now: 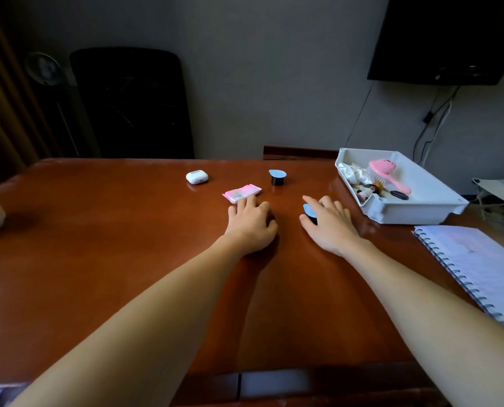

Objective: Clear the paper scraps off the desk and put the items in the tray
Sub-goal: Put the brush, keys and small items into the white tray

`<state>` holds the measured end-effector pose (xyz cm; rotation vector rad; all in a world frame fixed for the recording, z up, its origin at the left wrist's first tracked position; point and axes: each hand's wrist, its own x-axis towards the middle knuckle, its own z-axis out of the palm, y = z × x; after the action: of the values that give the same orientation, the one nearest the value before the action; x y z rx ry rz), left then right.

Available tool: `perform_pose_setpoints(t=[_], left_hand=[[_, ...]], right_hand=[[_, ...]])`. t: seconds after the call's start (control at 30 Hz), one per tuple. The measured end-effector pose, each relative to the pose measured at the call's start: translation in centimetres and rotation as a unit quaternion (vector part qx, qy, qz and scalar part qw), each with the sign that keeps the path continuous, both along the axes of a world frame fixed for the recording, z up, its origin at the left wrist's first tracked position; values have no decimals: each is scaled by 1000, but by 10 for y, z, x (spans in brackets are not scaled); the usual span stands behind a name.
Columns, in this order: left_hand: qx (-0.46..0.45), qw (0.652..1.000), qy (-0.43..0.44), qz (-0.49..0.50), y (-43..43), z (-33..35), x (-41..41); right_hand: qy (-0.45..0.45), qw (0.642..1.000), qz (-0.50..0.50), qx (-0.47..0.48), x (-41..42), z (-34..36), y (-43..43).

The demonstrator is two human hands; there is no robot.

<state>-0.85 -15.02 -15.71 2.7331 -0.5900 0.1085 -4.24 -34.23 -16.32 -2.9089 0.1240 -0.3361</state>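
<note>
Grip check first: with right hand (330,223) fingers curled round the blue-lidded cup (309,211) on the worktop (127,259), lift straight and carry to the tray (406,214) nearby. Left hand (250,220) fingers bent at the pink packet (242,193), hold unclear; pinch its edge firmly.

I see the white tray (406,211) far right, holding a pink brush (387,171). Mid-desk lie a white earbud case (196,176), a flat pink packet (241,193) and the upright, blue-lidded far capsule (277,177). My right hand (330,221) grips the near capsule (309,211).
</note>
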Motion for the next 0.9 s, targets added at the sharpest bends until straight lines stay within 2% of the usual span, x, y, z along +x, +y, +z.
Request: perform_pose_setpoints(t=[0.23, 0.33, 0.53, 0.7, 0.9], left_hand=[[-69, 994, -78, -17, -40, -8, 58], [-32, 993, -111, -29, -58, -8, 74], [19, 995, -82, -57, -68, -15, 96], [22, 994, -98, -45, -67, -20, 94], [-8, 988, -146, -38, -65, -18, 88]], right_hand=[[-47, 997, 13, 67, 43, -8, -15], [-75, 993, 14, 95, 49, -13, -20], [-90, 990, 8, 104, 53, -15, -22], [-78, 991, -5, 107, 48, -12, -17], [-115, 987, -7, 115, 43, -7, -12]])
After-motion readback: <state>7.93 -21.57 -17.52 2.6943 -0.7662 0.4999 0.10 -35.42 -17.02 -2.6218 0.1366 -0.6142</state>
